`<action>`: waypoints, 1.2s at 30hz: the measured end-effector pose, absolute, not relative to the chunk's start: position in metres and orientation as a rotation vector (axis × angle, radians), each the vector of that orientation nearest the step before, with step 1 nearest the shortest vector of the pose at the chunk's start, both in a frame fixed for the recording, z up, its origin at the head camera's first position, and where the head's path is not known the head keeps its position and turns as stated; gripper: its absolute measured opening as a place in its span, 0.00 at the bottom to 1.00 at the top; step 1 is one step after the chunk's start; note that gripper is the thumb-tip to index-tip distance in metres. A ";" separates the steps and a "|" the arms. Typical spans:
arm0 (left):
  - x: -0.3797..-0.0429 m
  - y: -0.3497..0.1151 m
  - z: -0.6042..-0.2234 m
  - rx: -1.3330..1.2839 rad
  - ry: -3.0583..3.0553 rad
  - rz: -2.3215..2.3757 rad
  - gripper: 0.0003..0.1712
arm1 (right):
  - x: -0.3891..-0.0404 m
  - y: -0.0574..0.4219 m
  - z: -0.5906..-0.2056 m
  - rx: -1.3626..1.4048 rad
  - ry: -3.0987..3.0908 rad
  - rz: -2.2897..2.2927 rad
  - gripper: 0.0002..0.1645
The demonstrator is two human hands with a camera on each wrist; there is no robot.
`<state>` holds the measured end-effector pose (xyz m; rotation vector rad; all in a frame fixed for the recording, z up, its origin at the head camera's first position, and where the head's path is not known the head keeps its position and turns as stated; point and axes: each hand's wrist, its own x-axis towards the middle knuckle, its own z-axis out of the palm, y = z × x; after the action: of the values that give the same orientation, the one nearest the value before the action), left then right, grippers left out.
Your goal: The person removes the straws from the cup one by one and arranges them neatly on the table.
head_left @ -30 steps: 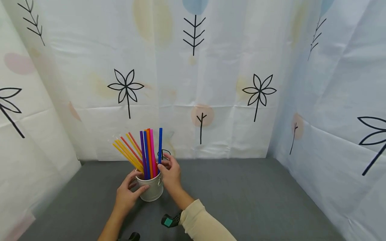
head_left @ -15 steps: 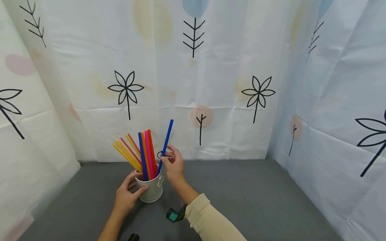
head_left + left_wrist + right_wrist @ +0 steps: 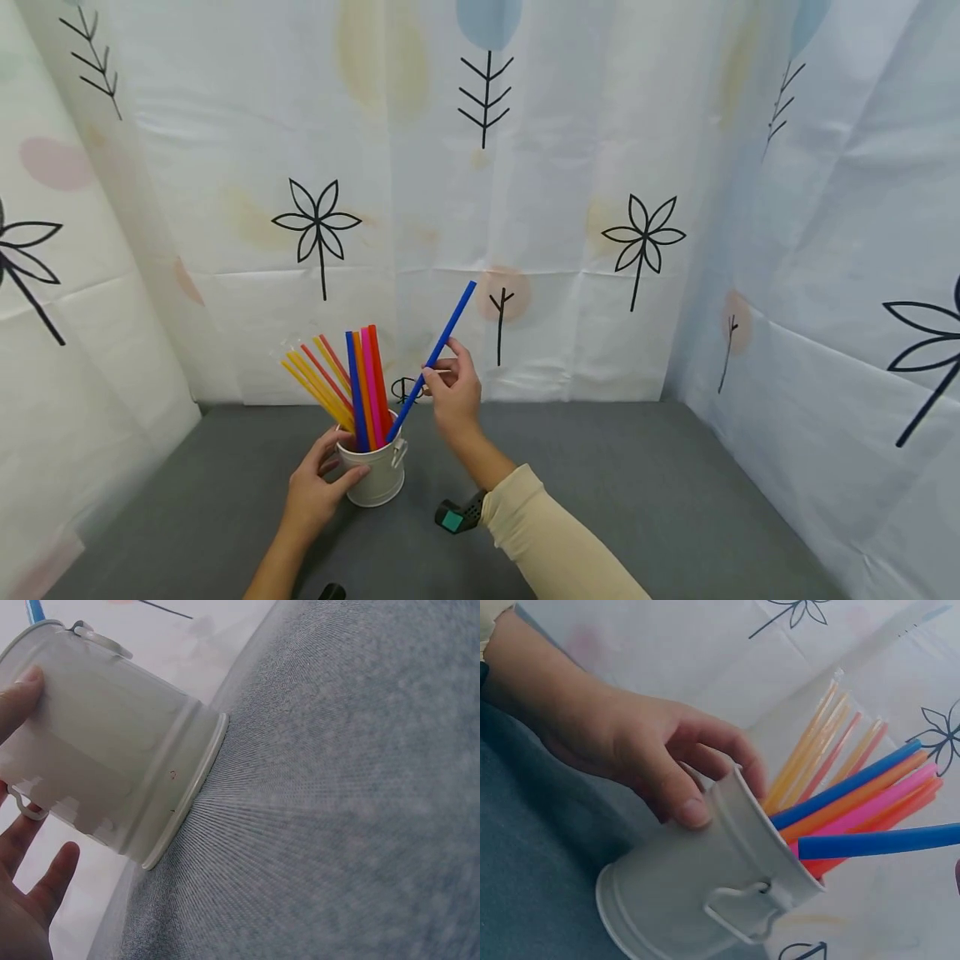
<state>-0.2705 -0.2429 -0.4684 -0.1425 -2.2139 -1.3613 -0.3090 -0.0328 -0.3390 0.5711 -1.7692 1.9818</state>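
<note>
A small off-white metal bucket (image 3: pixel 377 479) with side handles stands upright on the table. My left hand (image 3: pixel 317 483) grips its left rim, thumb on the outer wall. In the right wrist view the bucket (image 3: pixel 697 862) shows that left hand (image 3: pixel 645 746) at the rim. My right hand (image 3: pixel 456 392) pinches a blue straw (image 3: pixel 450 325) partway along, tilted up to the right. The straw's lower end (image 3: pixel 810 847) shows at the bucket mouth, in front of the others. Blue, orange, pink and red straws (image 3: pixel 375 375) stand in the bucket beside thinner, clear-wrapped yellow and red straws (image 3: pixel 303 375).
The grey cloth-covered table (image 3: pixel 585 483) stretches out on both sides of the bucket. Pale patterned curtains (image 3: pixel 555 208) close off the back and sides. A black wrist device (image 3: pixel 457 515) with a green patch sits at the right wrist.
My right hand has moved up and to the right, drawing the blue straw up and tilting it. A purple straw seen earlier no longer shows. The left hand has stayed on the bucket.
</note>
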 end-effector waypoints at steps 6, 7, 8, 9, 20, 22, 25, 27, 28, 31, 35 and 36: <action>-0.271 -0.244 -0.469 -0.148 -2.225 -1.367 0.32 | -0.308 -0.017 -0.328 0.609 -1.815 1.920 0.31; -0.271 -0.244 -0.469 -0.147 -2.227 -1.368 0.32 | -0.309 -0.014 -0.329 0.609 -1.814 1.917 0.31; -0.271 -0.244 -0.469 -0.148 -2.227 -1.369 0.32 | -0.310 -0.012 -0.329 0.607 -1.814 1.914 0.31; -0.271 -0.244 -0.469 -0.149 -2.225 -1.372 0.32 | -0.311 -0.010 -0.330 0.609 -1.809 1.920 0.32; -0.270 -0.242 -0.469 -0.138 -2.228 -1.363 0.32 | -0.315 0.006 -0.347 0.570 -1.878 1.892 0.27; -0.271 -0.242 -0.470 -0.137 -2.231 -1.362 0.32 | -0.316 0.008 -0.350 0.548 -1.894 1.890 0.25; -0.271 -0.242 -0.471 -0.134 -2.232 -1.366 0.32 | -0.317 0.012 -0.355 0.515 -1.919 1.881 0.23; -0.270 -0.242 -0.472 -0.130 -2.229 -1.370 0.33 | -0.317 0.014 -0.358 0.498 -1.929 1.862 0.22; -0.270 -0.242 -0.472 -0.129 -2.227 -1.372 0.33 | -0.316 0.015 -0.359 0.491 -1.934 1.855 0.21; -0.270 -0.242 -0.472 -0.131 -2.218 -1.376 0.33 | -0.317 0.018 -0.362 0.481 -1.943 1.824 0.20; -0.270 -0.242 -0.470 -0.138 -2.219 -1.370 0.33 | -0.317 0.022 -0.367 0.458 -1.969 1.812 0.19; -0.270 -0.242 -0.470 -0.138 -2.222 -1.367 0.33 | -0.317 0.023 -0.369 0.450 -1.980 1.811 0.19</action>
<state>-0.2702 -0.2417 -0.4701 -0.1382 -2.2223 -1.3675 -0.3175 0.0228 -0.3690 0.4496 -1.9796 1.8114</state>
